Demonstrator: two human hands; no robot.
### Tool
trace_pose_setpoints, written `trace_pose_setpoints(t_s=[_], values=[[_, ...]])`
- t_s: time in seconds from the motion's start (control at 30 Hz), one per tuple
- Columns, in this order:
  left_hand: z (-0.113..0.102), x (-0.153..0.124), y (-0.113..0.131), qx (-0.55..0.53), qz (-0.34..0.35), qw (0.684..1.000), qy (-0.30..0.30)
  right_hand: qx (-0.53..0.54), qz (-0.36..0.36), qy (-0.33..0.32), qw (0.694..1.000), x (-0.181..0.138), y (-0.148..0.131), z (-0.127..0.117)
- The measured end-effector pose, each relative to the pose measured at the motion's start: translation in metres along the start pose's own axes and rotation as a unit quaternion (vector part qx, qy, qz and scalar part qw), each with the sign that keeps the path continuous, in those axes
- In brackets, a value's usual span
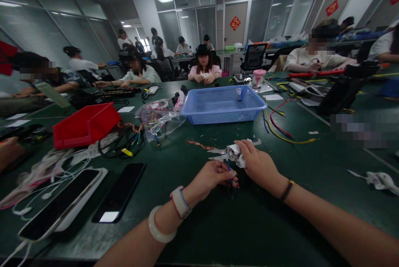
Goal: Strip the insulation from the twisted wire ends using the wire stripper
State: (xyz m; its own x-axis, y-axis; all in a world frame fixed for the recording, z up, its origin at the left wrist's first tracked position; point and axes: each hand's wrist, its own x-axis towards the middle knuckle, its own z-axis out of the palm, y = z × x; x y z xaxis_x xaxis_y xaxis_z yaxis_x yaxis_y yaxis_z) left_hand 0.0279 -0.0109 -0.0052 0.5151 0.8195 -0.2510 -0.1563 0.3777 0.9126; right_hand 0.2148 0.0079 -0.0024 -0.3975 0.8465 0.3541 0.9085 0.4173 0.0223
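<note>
My right hand (258, 163) is closed around the handles of a wire stripper (231, 152); white wrapping shows around its grips. The tool's jaws point left over the green table. Just below it, my left hand (216, 175) pinches a thin blue wire (230, 168), which rises to the tool's jaw area. Whether the blades touch the wire I cannot tell. Frayed bare copper strands (199, 145) lie at the tips of the jaws.
A blue mesh basket (222, 116) stands beyond my hands. Left of it are a clear bag of wires (158, 119) and a red bin (89, 128). A black phone (120, 192) and a white-edged phone (62, 204) lie nearer. Loose wires (280, 130) lie right; people sit around.
</note>
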Motion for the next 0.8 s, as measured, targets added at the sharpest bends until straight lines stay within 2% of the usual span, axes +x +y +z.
trace_pose_setpoints(t_s=[0.27, 0.57, 0.8], values=[[0.001, -0.001, 0.002, 0.017, -0.005, 1.000, 0.006, -0.069, -0.010, 0.003, 0.998, 0.002, 0.007, -0.005], [0.003, -0.002, 0.002, 0.025, -0.007, 1.000, -0.010, -0.057, -0.012, 0.002, 0.998, 0.005, 0.014, -0.009], [0.002, -0.003, 0.003, 0.027, -0.002, 0.999, -0.044, -0.007, -0.020, 0.046, 0.999, 0.004, 0.026, -0.009]])
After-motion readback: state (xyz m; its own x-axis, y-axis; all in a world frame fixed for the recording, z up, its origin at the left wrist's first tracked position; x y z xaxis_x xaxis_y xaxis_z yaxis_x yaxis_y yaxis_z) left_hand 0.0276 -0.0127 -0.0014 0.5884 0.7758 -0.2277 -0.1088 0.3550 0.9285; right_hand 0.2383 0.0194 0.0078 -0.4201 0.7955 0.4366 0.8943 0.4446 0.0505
